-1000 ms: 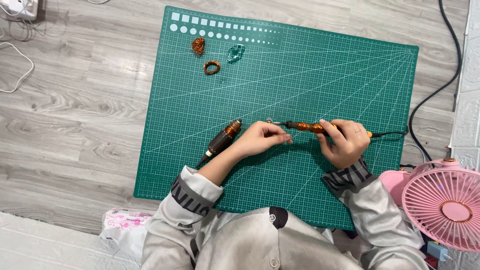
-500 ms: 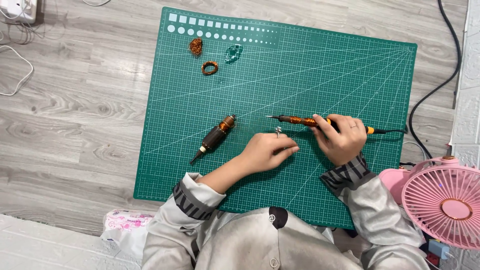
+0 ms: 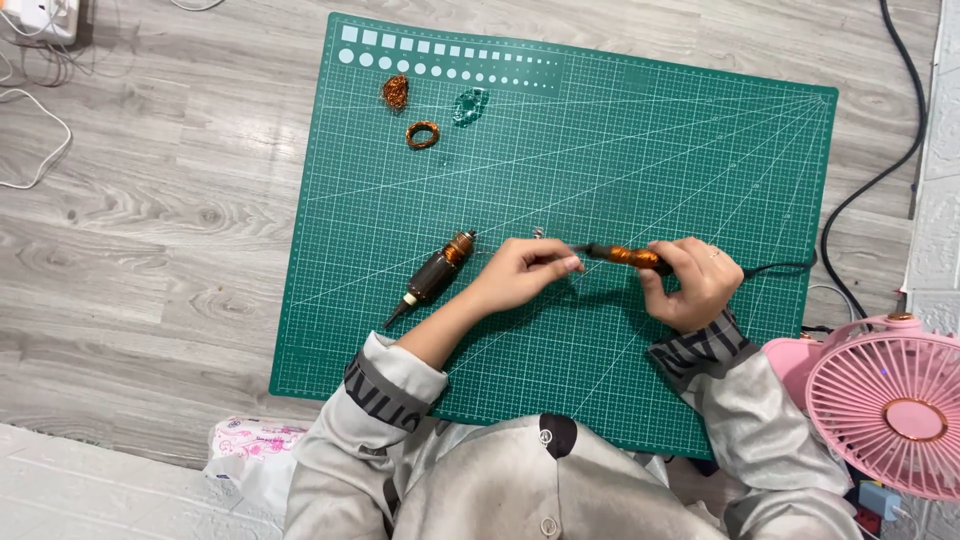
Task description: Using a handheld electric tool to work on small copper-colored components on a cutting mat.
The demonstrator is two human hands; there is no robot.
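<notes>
Right hand (image 3: 695, 285) clamped around the rear of an orange-wrapped soldering iron (image 3: 628, 257), fingers curled over the grip. Iron's long axis runs nearly level across the green cutting mat (image 3: 600, 140), dark tip pointing to the person's left, tail end to the right where a black cord (image 3: 780, 268) leaves it. Iron sits near the mat's middle, slightly toward the person.

Left hand (image 3: 522, 272) with fingers drawn together, fingertips right at the iron's tip; whether they pinch anything is too small to tell. A tiny metal bit (image 3: 538, 233) lies on the mat just above this hand.

Just left of the left hand: a brown cylindrical tool (image 3: 433, 277) lying on the mat, long axis diagonal, narrow pointed end toward lower left, copper-coloured end toward upper right.

Far edge of mat: a clump of copper wire (image 3: 396, 92), a small copper wire ring (image 3: 423, 134), a clear crumpled scrap (image 3: 470, 104), all near each other but apart.

Mat lies on a grey wood-plank floor (image 3: 150, 200). Pink fan (image 3: 885, 405) at lower right, off the mat. Tissue pack (image 3: 250, 445) by the left elbow. No open containers visible.
</notes>
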